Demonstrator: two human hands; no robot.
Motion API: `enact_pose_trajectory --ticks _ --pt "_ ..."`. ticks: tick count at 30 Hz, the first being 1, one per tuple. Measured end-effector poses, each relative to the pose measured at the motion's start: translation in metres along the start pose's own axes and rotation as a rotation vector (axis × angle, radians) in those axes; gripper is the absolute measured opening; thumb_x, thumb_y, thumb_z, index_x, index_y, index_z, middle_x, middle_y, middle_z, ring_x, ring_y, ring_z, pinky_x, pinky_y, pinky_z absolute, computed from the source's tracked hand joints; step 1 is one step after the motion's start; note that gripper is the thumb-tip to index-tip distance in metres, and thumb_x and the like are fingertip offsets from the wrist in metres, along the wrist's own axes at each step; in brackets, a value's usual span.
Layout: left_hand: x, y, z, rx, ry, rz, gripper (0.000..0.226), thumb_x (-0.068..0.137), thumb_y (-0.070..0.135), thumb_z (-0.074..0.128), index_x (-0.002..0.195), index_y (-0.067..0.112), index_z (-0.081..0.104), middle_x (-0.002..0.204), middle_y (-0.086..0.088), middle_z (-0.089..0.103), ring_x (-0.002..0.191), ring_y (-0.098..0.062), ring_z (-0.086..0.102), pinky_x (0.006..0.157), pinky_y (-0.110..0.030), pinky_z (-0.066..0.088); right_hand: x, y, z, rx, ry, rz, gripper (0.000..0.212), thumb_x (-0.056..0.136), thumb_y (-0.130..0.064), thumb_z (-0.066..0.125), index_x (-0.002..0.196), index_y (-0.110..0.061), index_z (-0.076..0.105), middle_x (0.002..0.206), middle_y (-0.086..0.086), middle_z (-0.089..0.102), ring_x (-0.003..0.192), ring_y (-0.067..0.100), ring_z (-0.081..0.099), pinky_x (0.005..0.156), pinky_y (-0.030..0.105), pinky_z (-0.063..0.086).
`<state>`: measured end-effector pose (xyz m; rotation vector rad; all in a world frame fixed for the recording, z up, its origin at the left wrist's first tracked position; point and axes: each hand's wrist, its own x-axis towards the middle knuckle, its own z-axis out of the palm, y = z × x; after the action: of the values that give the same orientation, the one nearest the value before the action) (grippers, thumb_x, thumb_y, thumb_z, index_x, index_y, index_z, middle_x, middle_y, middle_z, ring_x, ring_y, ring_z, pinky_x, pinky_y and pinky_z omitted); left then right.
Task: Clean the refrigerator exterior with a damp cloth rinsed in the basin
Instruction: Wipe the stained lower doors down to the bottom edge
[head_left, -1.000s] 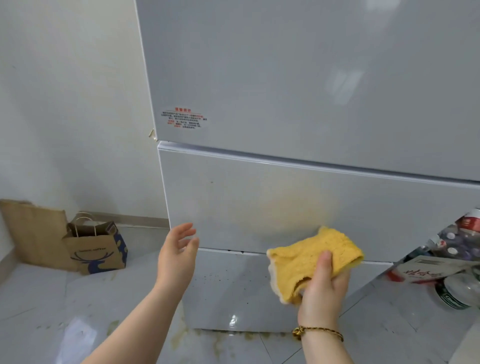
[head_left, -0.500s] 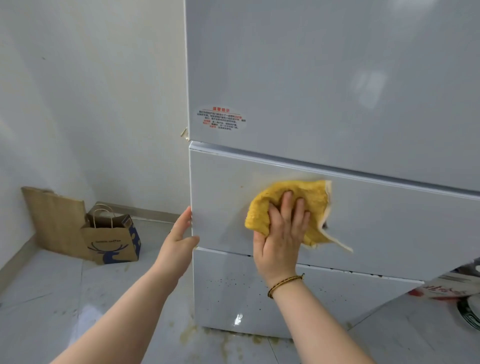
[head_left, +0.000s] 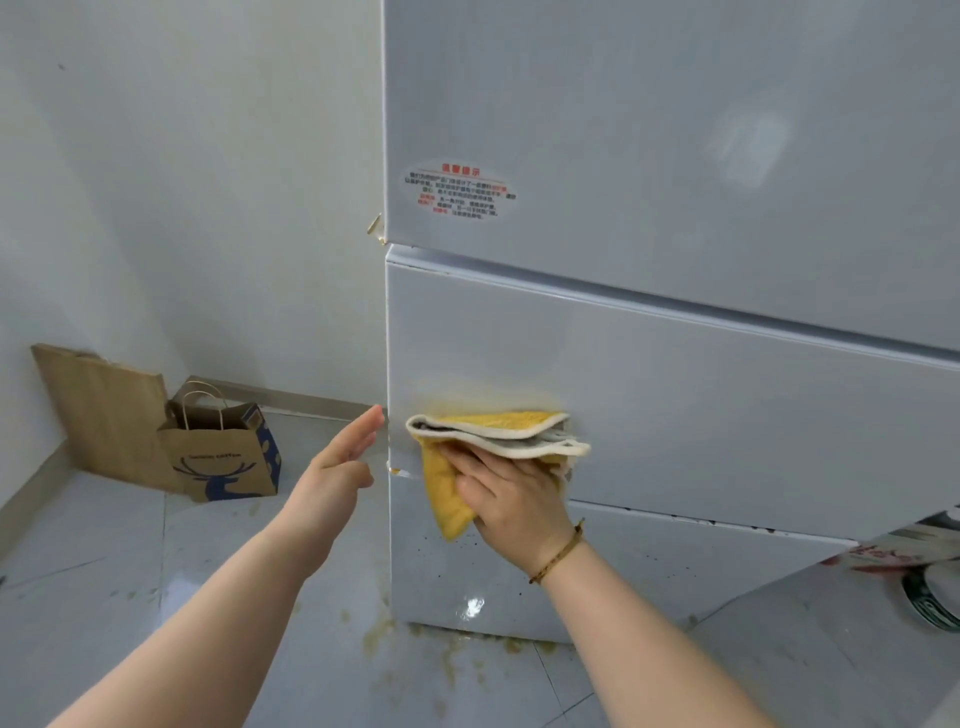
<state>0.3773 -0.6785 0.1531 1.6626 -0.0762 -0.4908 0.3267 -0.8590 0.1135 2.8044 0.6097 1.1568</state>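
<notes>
My right hand (head_left: 511, 501) presses the soft, limp cloth (head_left: 493, 441) flat against the fridge (head_left: 675, 415); my left hand (head_left: 337, 467) hangs open, empty.

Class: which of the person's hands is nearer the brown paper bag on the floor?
Left. The left hand hovers right of the paper bag; the right hand presses the cloth farther right.

Yellow cloth (head_left: 451, 499) with white edging; pale grey refrigerator (head_left: 675, 364); brown bag (head_left: 223, 457), blue deer print
</notes>
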Motion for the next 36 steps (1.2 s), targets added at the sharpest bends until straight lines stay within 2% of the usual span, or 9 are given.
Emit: enact_pose_trajectory --ticks 3,6,8,11,18,23,27,33,36 --pt "0.002 -0.023 0.008 0.065 0.001 -0.123 0.067 0.086 -0.011 0.028 0.141 0.028 0.028 0.148 -0.002 0.03 0.137 -0.017 0.024 0.106 -0.032 0.021 -0.029 -0.012 -0.021 0.269 -0.023 0.311 0.022 0.07 -0.008 0.042 0.083 -0.014 0.059 0.099 0.003 0.072 0.099 0.015 0.057 0.085 0.023 0.043" --pt "0.01 -0.038 0.019 0.103 -0.036 -0.15 0.071 0.083 -0.012 0.03 0.14 0.031 0.029 0.141 0.001 0.033 0.137 -0.016 0.023 0.099 -0.032 0.028 -0.041 -0.028 -0.059 0.633 0.167 1.088 0.023 0.068 -0.022 0.039 0.08 -0.022 0.058 0.083 -0.014 0.069 0.079 -0.001 0.06 0.069 0.01 0.045" --pt "0.019 -0.042 0.024 0.101 -0.054 -0.137 0.073 0.08 -0.013 0.03 0.136 0.034 0.035 0.131 0.004 0.04 0.125 -0.016 0.036 0.084 -0.029 0.036 -0.047 -0.031 -0.079 0.724 0.318 1.531 0.013 0.076 -0.019 0.043 0.07 -0.022 0.055 0.066 -0.007 0.061 0.069 0.013 0.056 0.06 0.024 0.046" --pt "0.029 -0.046 0.027 0.087 -0.024 -0.143 0.066 0.079 -0.014 0.033 0.126 0.031 0.043 0.114 0.005 0.049 0.095 -0.016 0.043 0.068 -0.022 0.038 -0.067 -0.029 -0.098 0.69 0.373 1.804 0.03 0.087 0.001 0.038 0.072 -0.02 0.053 0.07 0.005 0.055 0.068 0.026 0.05 0.065 0.033 0.045" --pt "0.04 -0.052 0.032 0.083 -0.006 -0.182 0.049 0.076 -0.018 0.027 0.105 0.014 0.051 0.076 0.0 0.048 0.071 -0.02 0.037 0.062 -0.026 0.032 -0.082 -0.041 -0.12 0.689 0.385 1.899 0.02 0.068 -0.031 0.043 0.068 -0.038 0.061 0.09 0.022 0.062 0.071 0.042 0.055 0.067 0.044 0.046" --pt "0.041 -0.055 0.029 0.17 0.035 -0.15 0.053 0.081 -0.017 0.025 0.109 0.021 0.049 0.09 -0.005 0.051 0.062 -0.016 0.037 0.056 -0.025 0.029 -0.094 -0.047 -0.121 0.754 0.439 1.916 0.025 0.085 -0.011 0.044 0.074 -0.028 0.06 0.084 0.013 0.061 0.075 0.035 0.055 0.064 0.032 0.045" --pt "0.047 -0.061 0.024 0.238 0.017 -0.142 0.054 0.082 -0.015 0.027 0.122 0.013 0.051 0.099 -0.009 0.052 0.059 -0.017 0.034 0.055 -0.025 0.028 -0.099 -0.054 -0.113 0.769 0.432 1.977 0.017 0.076 -0.019 0.046 0.075 -0.028 0.06 0.089 0.018 0.063 0.074 0.037 0.057 0.064 0.033 0.046" --pt "0.018 -0.075 0.021 0.245 0.043 -0.18 0.044 0.085 -0.011 0.034 0.123 0.007 0.05 0.107 -0.012 0.055 0.1 -0.034 0.051 0.075 -0.029 0.037 -0.094 -0.053 -0.102 0.737 0.443 1.962 0.02 0.087 -0.012 0.044 0.079 -0.024 0.057 0.083 0.011 0.06 0.076 0.035 0.057 0.067 0.043 0.048" --pt "-0.017 -0.085 0.019 0.189 0.003 -0.159 0.049 0.08 -0.016 0.037 0.116 0.014 0.053 0.106 -0.003 0.055 0.109 -0.023 0.049 0.082 -0.028 0.034 -0.077 -0.058 -0.094 0.723 0.435 1.871 0.012 0.081 -0.026 0.048 0.072 -0.03 0.053 0.076 0.01 0.055 0.067 0.027 0.049 0.062 0.029 0.043"
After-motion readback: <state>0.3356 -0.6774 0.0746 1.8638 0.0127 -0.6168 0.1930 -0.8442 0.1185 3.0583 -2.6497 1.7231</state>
